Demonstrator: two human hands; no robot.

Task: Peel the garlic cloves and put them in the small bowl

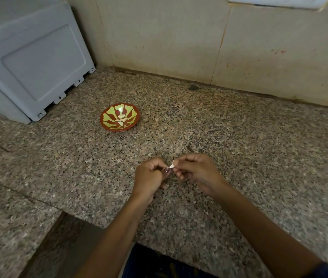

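Note:
A small red bowl (107, 125) with a yellow-green pattern sits on the granite counter, left of centre, holding a few peeled garlic cloves (121, 116). Closer to me, both hands meet above the counter. My left hand (149, 177) has its fingers curled round a pinkish unpeeled garlic clove (167, 171). My right hand (195, 171) pinches a white piece of garlic skin (172, 165) at the clove's tip. Most of the clove is hidden by my fingers.
A grey plastic appliance (28, 63) stands at the back left, near the bowl. A beige tiled wall (179, 37) bounds the speckled counter (239, 127) at the back. The counter's front edge (103, 227) steps down to a lower ledge at the left.

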